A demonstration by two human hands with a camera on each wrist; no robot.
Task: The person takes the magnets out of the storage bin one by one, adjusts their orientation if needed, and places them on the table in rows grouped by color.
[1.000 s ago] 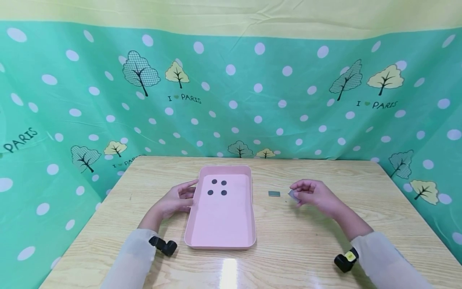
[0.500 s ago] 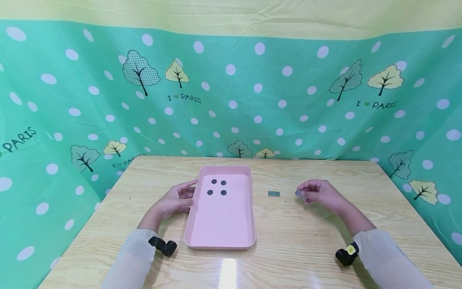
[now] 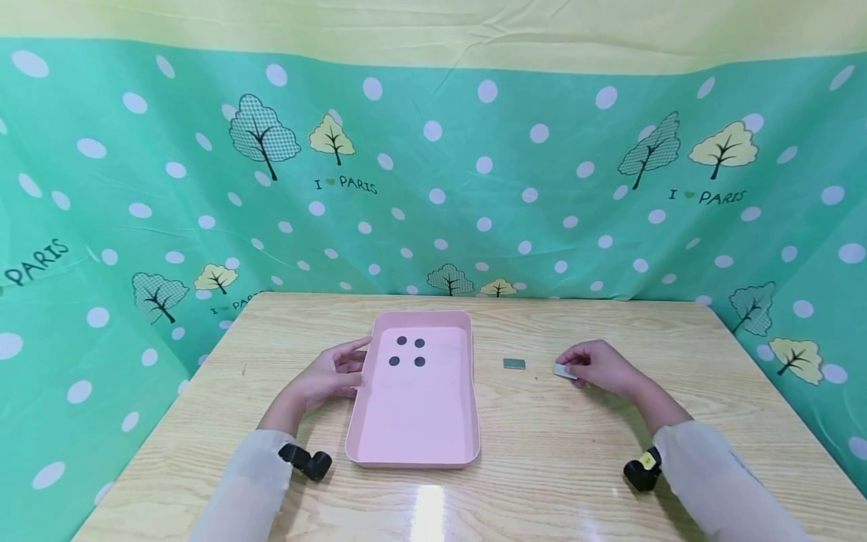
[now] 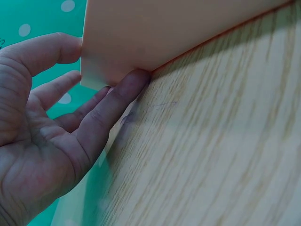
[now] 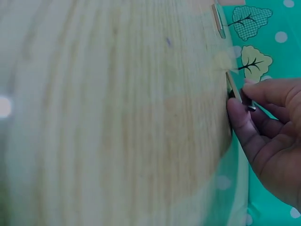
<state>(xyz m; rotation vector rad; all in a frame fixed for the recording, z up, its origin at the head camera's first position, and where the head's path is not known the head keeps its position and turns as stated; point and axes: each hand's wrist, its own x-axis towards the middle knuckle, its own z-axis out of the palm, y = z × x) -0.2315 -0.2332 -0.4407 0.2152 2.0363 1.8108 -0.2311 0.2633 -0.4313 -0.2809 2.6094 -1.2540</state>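
In the head view the left hand [image 3: 330, 376] lies against the left wall of a pink tray [image 3: 418, 421]. The left wrist view shows that hand [image 4: 61, 127] with its fingertips touching the tray's outer side [image 4: 136, 33], fingers only slightly bent. The right hand [image 3: 601, 367] pinches a small grey rectangular piece [image 3: 562, 371] close above the table, right of the tray. In the right wrist view thumb and fingers of this hand [image 5: 273, 136] hold the thin piece [image 5: 233, 87], with a small dark part [image 5: 249, 104] between them.
Four or so is not stated: several dark round discs [image 3: 420, 361] lie in the tray's far half. A second grey rectangle [image 3: 514, 363] lies on the wooden table [image 3: 542, 452] between tray and right hand. A green patterned curtain [image 3: 474, 181] hangs behind the table.
The right hand has shifted slightly right with its piece, which has turned and now shows a paler face. The left hand and the tray look unmoved.
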